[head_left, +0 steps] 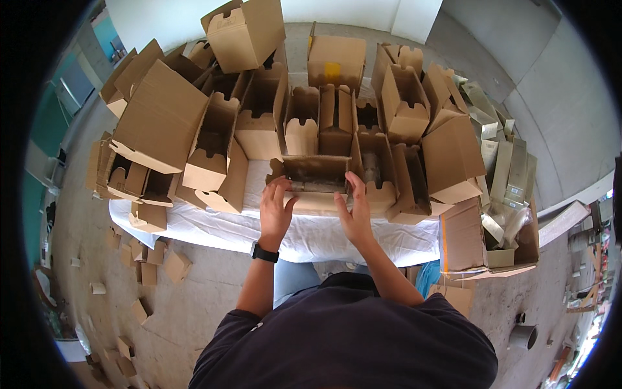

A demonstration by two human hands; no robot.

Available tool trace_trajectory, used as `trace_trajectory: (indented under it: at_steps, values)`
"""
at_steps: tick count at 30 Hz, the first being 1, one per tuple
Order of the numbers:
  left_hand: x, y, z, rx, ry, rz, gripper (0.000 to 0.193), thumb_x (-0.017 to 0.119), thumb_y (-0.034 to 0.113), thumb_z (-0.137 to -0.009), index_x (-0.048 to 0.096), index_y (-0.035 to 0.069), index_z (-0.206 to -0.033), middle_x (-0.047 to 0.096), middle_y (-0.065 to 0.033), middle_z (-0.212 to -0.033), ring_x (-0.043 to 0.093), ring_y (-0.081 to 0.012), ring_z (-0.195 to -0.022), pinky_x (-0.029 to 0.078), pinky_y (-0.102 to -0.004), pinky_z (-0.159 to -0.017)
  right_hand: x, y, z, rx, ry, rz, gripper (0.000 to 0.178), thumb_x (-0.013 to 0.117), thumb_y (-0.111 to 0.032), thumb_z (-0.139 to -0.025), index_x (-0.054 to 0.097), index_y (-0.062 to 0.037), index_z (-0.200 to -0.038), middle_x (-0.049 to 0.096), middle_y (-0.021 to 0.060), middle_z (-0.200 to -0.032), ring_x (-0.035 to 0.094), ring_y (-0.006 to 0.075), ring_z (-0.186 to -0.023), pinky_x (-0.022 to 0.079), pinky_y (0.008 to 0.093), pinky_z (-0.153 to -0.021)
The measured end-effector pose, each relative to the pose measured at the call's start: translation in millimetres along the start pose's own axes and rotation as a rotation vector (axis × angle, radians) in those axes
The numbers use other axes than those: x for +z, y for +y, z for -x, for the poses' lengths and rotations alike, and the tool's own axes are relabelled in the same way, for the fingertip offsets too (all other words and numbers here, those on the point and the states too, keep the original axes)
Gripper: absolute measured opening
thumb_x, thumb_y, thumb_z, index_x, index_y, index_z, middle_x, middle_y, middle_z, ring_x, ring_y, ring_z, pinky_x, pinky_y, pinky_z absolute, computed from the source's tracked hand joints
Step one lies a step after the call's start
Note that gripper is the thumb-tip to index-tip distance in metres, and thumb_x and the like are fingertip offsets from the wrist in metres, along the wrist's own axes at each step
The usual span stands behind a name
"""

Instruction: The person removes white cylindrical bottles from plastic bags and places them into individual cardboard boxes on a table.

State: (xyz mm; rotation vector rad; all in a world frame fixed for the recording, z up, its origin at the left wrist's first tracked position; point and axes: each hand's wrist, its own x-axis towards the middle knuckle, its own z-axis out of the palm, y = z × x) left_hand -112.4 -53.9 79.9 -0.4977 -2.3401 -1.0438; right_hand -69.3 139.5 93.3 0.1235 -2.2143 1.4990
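Note:
An oblong open-topped cardboard box [315, 204] lies crosswise at the near edge of the white-covered table, right in front of me. Inside it rests a greyish, cylinder-like item [316, 186], seemingly wrapped in clear plastic; its kind is hard to make out. My left hand [276, 206] grips the box's left end, thumb against the near wall and fingers curled over the rim. At the right end, my right hand [356, 209] holds it the same way. Just beyond the right hand stands a tall open box [382, 192] with a similar wrapped item [371, 165] inside.
Many open brown cartons crowd the table, some stacked, like the tall one [253, 39] at the back. The white cloth [220, 235] shows along the near edge. At right, a large carton [461, 240] holds long pale boxes [515, 170]. Small cartons [177, 267] litter the floor.

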Motion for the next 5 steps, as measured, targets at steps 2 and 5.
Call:
trace_trajectory:
  at_steps: [2,5]
  values:
    - [-0.8,-4.4,-0.9,0.007,-0.048,0.067,0.032,0.074,0.002,-0.070,0.057,0.007,-0.096,0.061,-0.0071,-0.108,0.056,-0.0295,-0.114,0.043,-0.0486,-0.094,2.4,3.0,-2.0,0.093,-0.039,-0.111,0.052,0.056,-0.020,-0.096,0.035,0.0008,-0.138,0.047,0.0238,-0.133,0.049,0.0341,-0.123,0.036,0.0389,-0.104]
    - [-3.0,-15.7,-2.4,0.069,-0.119,0.034,0.033,0.073,0.002,-0.071,0.056,0.007,-0.098,0.061,-0.0092,-0.108,0.055,-0.0291,-0.115,0.042,-0.0459,-0.100,7.9,17.5,-7.6,0.296,-0.096,-0.314,0.056,0.054,-0.028,-0.098,0.032,-0.0015,-0.141,0.047,0.0207,-0.137,0.048,0.0313,-0.126,0.036,0.0381,-0.105]
